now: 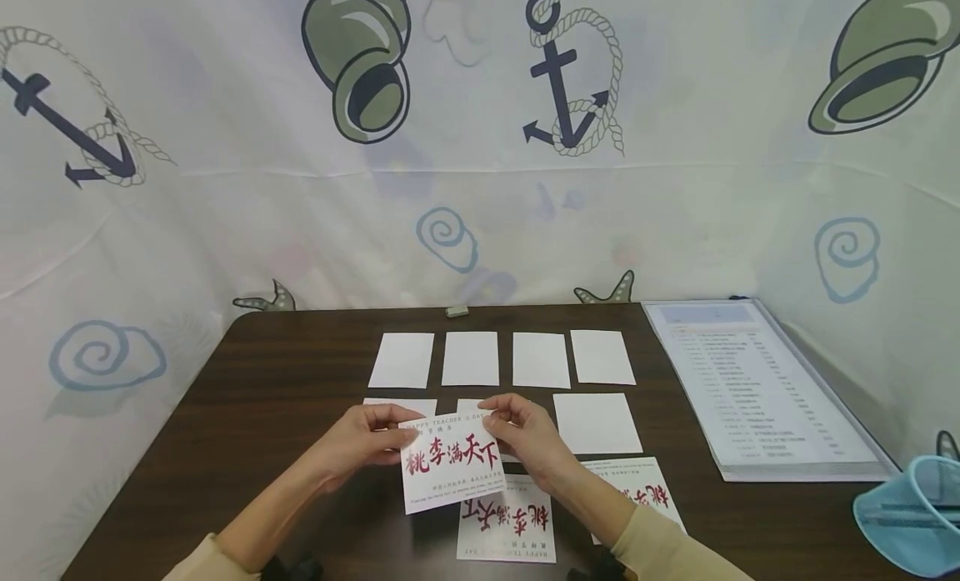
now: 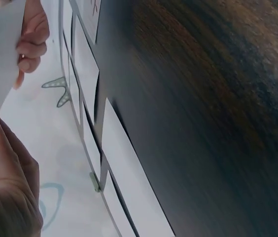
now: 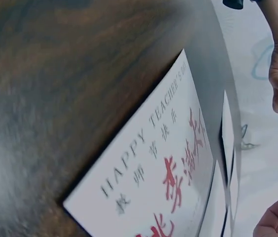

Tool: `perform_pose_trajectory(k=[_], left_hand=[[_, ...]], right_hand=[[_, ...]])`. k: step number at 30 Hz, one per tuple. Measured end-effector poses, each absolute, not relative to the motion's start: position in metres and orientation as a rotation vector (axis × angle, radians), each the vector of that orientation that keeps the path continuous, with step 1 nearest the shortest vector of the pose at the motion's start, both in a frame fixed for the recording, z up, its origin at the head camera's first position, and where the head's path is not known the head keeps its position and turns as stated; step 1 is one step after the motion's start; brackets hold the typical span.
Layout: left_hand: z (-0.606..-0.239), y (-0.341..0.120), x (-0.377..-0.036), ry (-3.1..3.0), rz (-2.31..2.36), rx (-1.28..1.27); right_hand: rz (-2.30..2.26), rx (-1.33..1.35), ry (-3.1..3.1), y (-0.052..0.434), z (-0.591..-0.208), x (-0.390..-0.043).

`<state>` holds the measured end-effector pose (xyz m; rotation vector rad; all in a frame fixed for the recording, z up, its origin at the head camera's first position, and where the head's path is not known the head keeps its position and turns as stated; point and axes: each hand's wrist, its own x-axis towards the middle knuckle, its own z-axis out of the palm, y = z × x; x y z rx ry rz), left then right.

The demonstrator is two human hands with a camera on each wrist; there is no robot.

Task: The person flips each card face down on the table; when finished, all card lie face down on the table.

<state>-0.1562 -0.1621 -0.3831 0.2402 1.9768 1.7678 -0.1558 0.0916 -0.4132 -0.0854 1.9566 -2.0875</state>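
Above the dark wooden table (image 1: pixel 285 398) I hold a white card with red calligraphy (image 1: pixel 452 463) in both hands. My left hand (image 1: pixel 401 424) pinches its upper left corner and my right hand (image 1: pixel 498 412) pinches its upper right edge. In the left wrist view the card's blank back (image 2: pixel 1 49) shows between my left hand (image 2: pixel 6 187) and my right hand (image 2: pixel 33 34). Two more printed cards lie face up near me, one (image 1: pixel 506 518) under my hands and one (image 1: pixel 637 489) to the right. The right wrist view shows a printed card (image 3: pixel 163 173) lying flat.
Several blank white cards (image 1: pixel 470 358) lie in a row farther back, with another (image 1: pixel 596 423) in a nearer row. A clear folder of printed sheets (image 1: pixel 757 389) lies at the right. A blue mesh basket (image 1: pixel 911 514) sits at the lower right. A patterned curtain surrounds the table.
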Motion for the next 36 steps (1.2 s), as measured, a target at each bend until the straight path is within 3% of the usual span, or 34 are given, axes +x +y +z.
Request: perform_pose_trajectory(k=[24, 30, 36], left_hand=[[-0.377, -0.148, -0.157, 2.185, 1.771, 0.225], [-0.374, -0.139, -0.157, 2.306, 1.801, 0.138], [-0.37, -0.131, -0.154, 2.329, 1.865, 0.06]], right_hand=[[-2.03, -0.149, 2.325, 0.093, -0.401, -0.156], [-1.839, -0.477, 2.713, 0.076, -0.399, -0.137], [-1.71, -0.799, 2.726, 0.055, -0.396, -0.118]])
